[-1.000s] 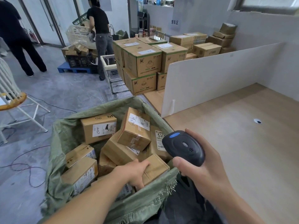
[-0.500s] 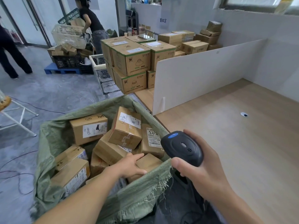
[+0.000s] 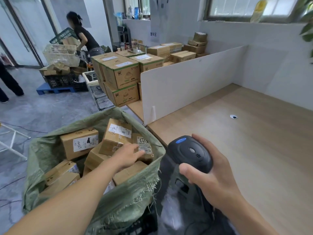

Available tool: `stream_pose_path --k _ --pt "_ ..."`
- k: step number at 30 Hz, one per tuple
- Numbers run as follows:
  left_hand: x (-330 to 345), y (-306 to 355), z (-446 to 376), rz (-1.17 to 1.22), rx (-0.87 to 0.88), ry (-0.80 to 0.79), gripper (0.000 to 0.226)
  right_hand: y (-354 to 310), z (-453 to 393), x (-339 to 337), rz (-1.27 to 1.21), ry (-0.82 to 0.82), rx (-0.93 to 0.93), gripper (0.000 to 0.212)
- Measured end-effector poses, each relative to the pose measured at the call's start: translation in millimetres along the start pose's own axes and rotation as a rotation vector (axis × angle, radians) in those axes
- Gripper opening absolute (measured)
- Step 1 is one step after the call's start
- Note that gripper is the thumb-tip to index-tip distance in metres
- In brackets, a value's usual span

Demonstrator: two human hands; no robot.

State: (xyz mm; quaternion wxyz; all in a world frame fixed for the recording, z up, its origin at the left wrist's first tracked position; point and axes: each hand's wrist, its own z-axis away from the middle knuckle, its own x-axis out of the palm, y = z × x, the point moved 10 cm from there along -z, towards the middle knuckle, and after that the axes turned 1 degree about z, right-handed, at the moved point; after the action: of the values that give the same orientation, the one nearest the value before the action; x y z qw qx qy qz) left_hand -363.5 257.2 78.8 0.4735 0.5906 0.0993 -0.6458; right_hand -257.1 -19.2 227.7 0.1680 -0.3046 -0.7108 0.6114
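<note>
A green woven sack (image 3: 128,197) stands open at the lower left, filled with several small cardboard parcels. My left hand (image 3: 127,156) reaches into it, fingers stretched flat against a parcel with a white label (image 3: 144,145) near the sack's right edge. Another labelled parcel (image 3: 116,134) leans just behind the hand. My right hand (image 3: 210,177) grips a black handheld barcode scanner (image 3: 189,153) with a blue button, held above the edge of the wooden table (image 3: 254,141).
A white partition board (image 3: 186,85) stands along the table's far side. Stacked cartons (image 3: 122,77) sit behind the sack. A person (image 3: 84,38) handles crates at the back left, and a white chair frame (image 3: 11,141) is at the left.
My left hand left the low parcel at the sack's front edge and moved up and right onto the labelled parcel. The scanner hand stayed almost still. The view tilted upward.
</note>
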Motion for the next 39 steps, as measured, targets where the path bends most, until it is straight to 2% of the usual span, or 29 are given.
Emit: stream_pose_path --k 7,19,28,33,37,39 --pt "26.4 176.8 54.0 -0.204 0.268 0.094 0.066 -12.8 81.2 -120.7 -0.034 0.155 -0.003 0.084" --pt "189.1 478.6 169.9 -0.286 0.704 0.062 0.063 -35.3 271.6 -368.8 0.087 0.561 0.021 0.087" --pt "306.4 651.9 236.0 -0.322 0.979 -0.098 0.067 -46.6 392.0 -495.4 0.196 0.908 0.054 0.082" --pt "388.2 731.7 279.2 -0.410 1.165 -0.241 0.074 -38.4 447.0 -549.9 0.299 1.078 0.107 0.092" --pt "463.3 782.5 317.8 -0.499 1.336 -0.381 0.081 -30.8 477.0 -579.2 0.310 1.184 0.168 0.071" --pt "500.0 801.5 337.3 -0.536 1.419 -0.459 0.084 -23.4 494.5 -591.0 0.302 1.274 0.187 0.068"
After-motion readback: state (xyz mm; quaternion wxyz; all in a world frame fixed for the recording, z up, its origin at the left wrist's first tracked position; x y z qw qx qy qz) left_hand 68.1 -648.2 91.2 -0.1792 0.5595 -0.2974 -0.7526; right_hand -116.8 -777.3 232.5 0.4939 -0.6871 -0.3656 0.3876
